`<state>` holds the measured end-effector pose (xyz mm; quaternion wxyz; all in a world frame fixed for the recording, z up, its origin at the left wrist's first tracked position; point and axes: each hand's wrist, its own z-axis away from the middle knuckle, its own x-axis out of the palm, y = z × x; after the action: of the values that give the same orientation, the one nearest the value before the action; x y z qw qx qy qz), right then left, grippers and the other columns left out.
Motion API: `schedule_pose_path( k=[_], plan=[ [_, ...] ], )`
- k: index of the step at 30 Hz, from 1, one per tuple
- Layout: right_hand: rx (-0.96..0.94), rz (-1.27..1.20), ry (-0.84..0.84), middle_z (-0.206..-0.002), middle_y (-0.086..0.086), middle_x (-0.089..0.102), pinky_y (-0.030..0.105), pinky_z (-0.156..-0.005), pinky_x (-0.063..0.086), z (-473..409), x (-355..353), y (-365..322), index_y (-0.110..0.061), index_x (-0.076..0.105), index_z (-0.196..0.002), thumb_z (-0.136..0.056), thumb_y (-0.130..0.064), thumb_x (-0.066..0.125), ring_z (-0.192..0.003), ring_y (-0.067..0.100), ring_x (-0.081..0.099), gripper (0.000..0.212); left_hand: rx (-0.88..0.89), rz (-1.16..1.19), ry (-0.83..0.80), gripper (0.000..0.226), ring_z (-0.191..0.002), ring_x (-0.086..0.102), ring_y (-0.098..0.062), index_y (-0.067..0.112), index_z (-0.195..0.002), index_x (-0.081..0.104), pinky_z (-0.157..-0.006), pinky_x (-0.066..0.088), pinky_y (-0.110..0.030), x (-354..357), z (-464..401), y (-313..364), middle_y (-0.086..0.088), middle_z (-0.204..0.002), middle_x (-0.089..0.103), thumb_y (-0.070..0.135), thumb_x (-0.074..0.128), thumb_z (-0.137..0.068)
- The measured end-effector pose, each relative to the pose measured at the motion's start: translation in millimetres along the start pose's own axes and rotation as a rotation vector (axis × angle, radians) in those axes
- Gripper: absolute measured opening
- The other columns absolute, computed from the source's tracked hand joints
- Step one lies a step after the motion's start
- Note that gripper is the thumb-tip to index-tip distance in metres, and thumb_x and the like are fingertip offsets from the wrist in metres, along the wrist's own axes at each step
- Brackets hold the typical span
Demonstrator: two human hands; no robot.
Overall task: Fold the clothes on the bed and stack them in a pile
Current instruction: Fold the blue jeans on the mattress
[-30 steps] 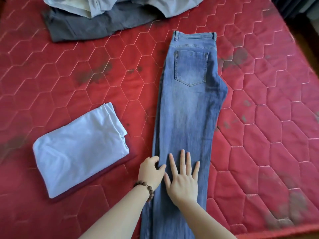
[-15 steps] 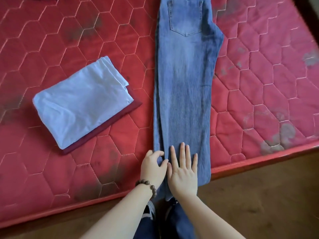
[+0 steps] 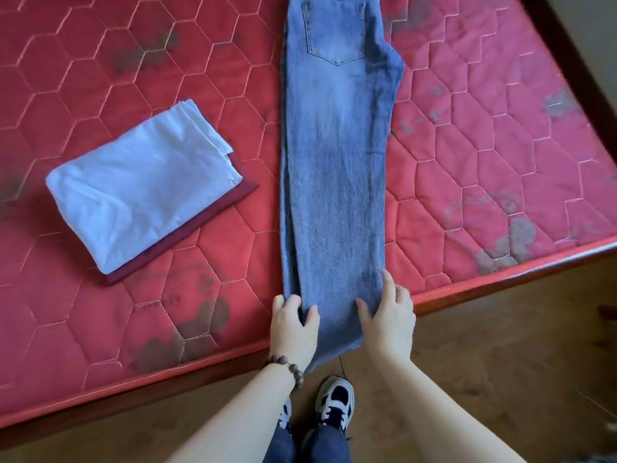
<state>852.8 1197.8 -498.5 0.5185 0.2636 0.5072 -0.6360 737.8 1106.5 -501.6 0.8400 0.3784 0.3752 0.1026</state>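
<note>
Home bedroom, red quilted mattress (image 3: 467,182) on wooden bed frame (image 3: 500,279), wooden floor (image 3: 500,362), folded clothes (image 3: 140,188)

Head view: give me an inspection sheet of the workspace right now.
Surface: red quilted mattress, dark stains, wooden edge.
Job's things: jeans laid lengthwise, hems overhanging the edge; white folded garment stacked on dark red folded garment.
Clutter: nothing seen.
Grippers: left hand grips the left hem edge; right hand holds the right edge.
Cables: nothing seen.
Surroundings: wooden floor, person's sneakers.
</note>
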Motion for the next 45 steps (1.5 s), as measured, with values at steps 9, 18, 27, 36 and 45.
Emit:
schedule_pose_path(
  k=[9, 18, 27, 36, 45],
  plan=[
    [0.155, -0.263, -0.008, -0.066, 0.0, 0.049, 0.04, -0.067, 0.04, 15, 0, -14, -0.016, 0.037, -0.071, -0.093, -0.037, 0.056, -0.07, 0.029, 0.05, 0.036, -0.093, 0.241, 0.008, 0.033, -0.057, 0.025, -0.017, 0.008, -0.065, 0.032, -0.053, 0.022, -0.031, -26, -2, 5, -0.003, -0.059, 0.028, 0.007, 0.051, -0.092],
    [0.16, -0.136, -0.134, -0.108, 0.01, 0.05, 0.036, -0.077, 0.042, 27, 4, -9, -0.005, 0.057, -0.093, -0.094, -0.033, 0.057, -0.097, 0.032, 0.054, 0.027, -0.104, 0.141, -0.081, 0.049, -0.048, 0.021, -0.01, 0.015, -0.056, 0.028, -0.045, 0.021, -0.023, -31, 1, -9, 0.007, -0.046, 0.023, 0.024, 0.063, -0.089],
    [0.114, -0.371, -0.121, -0.114, 0.003, 0.061, 0.035, -0.091, 0.043, -27, -11, -26, -0.012, 0.057, -0.12, -0.095, -0.03, 0.056, -0.107, 0.024, 0.056, 0.031, -0.113, 0.185, -0.047, 0.009, -0.084, 0.056, -0.015, 0.017, -0.091, 0.066, -0.079, 0.043, -0.028, -33, -51, 22, 0.002, -0.09, 0.063, 0.026, 0.065, -0.088],
    [0.028, -0.393, -0.111, -0.093, 0.001, 0.059, 0.031, -0.075, 0.04, -89, -10, -47, -0.019, 0.055, -0.105, -0.096, -0.028, 0.054, -0.088, 0.023, 0.054, 0.013, -0.079, -0.129, 0.02, 0.041, -0.062, 0.036, -0.025, 0.016, -0.058, 0.038, -0.057, 0.028, -0.031, -25, -150, 66, -0.007, -0.06, 0.039, 0.026, 0.062, -0.09],
    [0.017, -0.328, -0.09, -0.067, -0.012, 0.055, 0.029, -0.062, 0.031, -93, -5, -36, -0.014, 0.058, -0.083, -0.096, -0.026, 0.053, -0.071, 0.018, 0.05, 0.018, -0.049, -0.071, 0.062, 0.02, -0.073, 0.047, -0.023, 0.013, -0.079, 0.053, -0.06, 0.025, -0.027, -40, -153, 53, -0.002, -0.069, 0.051, 0.023, 0.055, -0.096]
  ],
)
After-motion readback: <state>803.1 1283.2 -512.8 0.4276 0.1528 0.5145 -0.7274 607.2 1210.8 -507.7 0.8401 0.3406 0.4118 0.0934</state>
